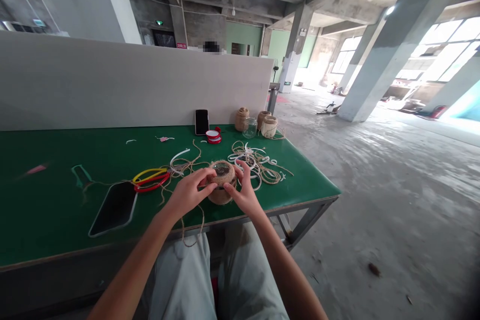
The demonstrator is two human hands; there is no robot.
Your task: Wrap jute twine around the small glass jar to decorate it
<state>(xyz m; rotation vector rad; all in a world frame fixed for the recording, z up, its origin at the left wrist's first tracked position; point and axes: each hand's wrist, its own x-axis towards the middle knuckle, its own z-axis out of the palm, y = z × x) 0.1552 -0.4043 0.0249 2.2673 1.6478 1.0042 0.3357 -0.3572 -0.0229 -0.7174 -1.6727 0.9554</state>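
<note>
A glass jar (220, 197) wrapped in brown twine stands near the front edge of the green table, its mouth facing up. My left hand (195, 187) grips the left side of its twine-covered neck between thumb and fingers. On the opposite side, my right hand (243, 187) is closed around the neck, thumb in front. A loose strand of twine (203, 220) hangs over the table edge below my left hand. Scissors with red and yellow handles (152, 180) lie to the left, their blades partly under tangled twine.
A phone (114, 209) lies at the left, and another phone (201, 122) leans on the white partition (135, 85). Red-rimmed tape rolls (213, 136) sit near it. Several jars, including a clear glass jar (249, 128), stand at the back right. Tangled cords (268, 170) lie right of my hands.
</note>
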